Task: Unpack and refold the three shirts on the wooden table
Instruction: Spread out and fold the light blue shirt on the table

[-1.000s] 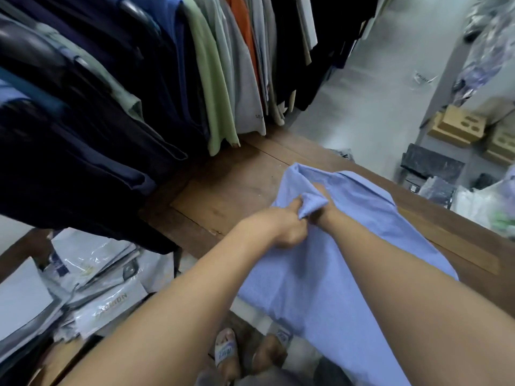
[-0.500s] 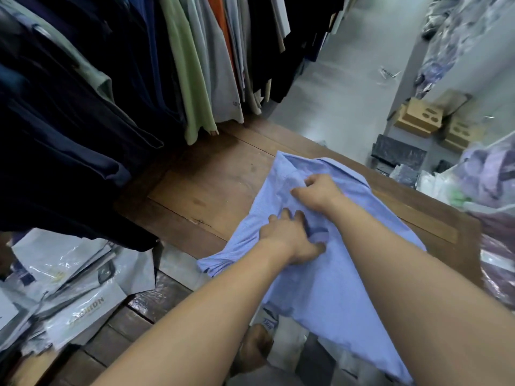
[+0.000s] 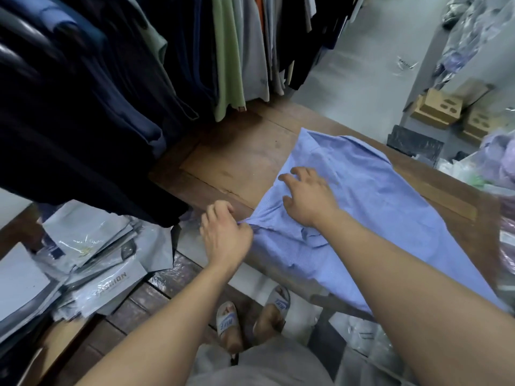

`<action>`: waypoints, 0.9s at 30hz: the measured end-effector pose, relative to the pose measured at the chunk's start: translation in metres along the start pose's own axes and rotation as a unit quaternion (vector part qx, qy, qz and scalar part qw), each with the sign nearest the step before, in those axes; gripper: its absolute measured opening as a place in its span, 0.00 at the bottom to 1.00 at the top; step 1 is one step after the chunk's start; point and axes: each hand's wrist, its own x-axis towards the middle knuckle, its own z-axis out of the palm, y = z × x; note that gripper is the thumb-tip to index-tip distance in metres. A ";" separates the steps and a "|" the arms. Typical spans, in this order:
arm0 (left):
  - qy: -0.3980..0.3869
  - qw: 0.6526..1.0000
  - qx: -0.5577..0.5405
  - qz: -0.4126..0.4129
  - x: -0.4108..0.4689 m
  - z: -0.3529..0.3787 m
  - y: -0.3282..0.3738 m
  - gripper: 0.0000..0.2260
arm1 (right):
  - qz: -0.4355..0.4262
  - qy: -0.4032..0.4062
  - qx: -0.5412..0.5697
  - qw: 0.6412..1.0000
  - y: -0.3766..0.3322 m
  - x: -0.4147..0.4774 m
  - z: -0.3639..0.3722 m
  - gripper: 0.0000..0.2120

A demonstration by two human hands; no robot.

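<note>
A light blue shirt (image 3: 373,201) lies spread across the wooden table (image 3: 239,162), its lower part hanging over the near edge. My left hand (image 3: 223,232) grips a bunched corner of the shirt at the table's near left edge, fingers curled round the cloth. My right hand (image 3: 309,196) rests flat on the shirt just right of that, fingers spread. Only this one shirt lies on the table.
Dark, green and grey garments (image 3: 139,79) hang over the table's left end. Plastic garment bags (image 3: 92,263) lie piled on the floor at left. More bagged clothes (image 3: 498,168) sit at the table's right end. Cardboard boxes (image 3: 437,107) stand at the far right.
My left hand has moved left to the table edge, drawing a corner of the shirt out sideways. My right hand has flattened and slid left on the cloth.
</note>
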 end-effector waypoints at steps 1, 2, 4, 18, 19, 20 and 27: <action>-0.015 0.997 -0.064 -0.043 -0.004 0.003 -0.009 0.17 | 0.004 -0.028 0.005 1.000 -0.003 0.000 0.003 0.26; -0.031 0.987 -0.135 -0.079 -0.009 0.005 -0.016 0.18 | 0.017 -0.054 0.012 0.998 -0.004 -0.001 0.005 0.26; -0.072 0.965 -0.215 -0.128 -0.015 0.011 -0.026 0.20 | 0.043 -0.090 0.025 0.995 -0.003 -0.001 0.009 0.27; -0.025 0.981 0.143 0.126 -0.038 -0.011 -0.042 0.16 | 0.045 -0.222 0.023 0.974 0.014 -0.005 0.013 0.53; -0.034 0.965 0.190 0.180 -0.045 -0.011 -0.043 0.18 | 0.042 -0.221 0.027 0.974 0.016 -0.005 0.012 0.54; -0.045 0.948 0.225 0.221 -0.053 -0.008 -0.045 0.19 | 0.041 -0.216 0.031 0.975 0.016 -0.006 0.011 0.53; -0.109 0.951 0.253 0.142 -0.086 0.025 -0.038 0.28 | 0.126 0.059 0.063 0.988 0.019 -0.011 0.014 0.27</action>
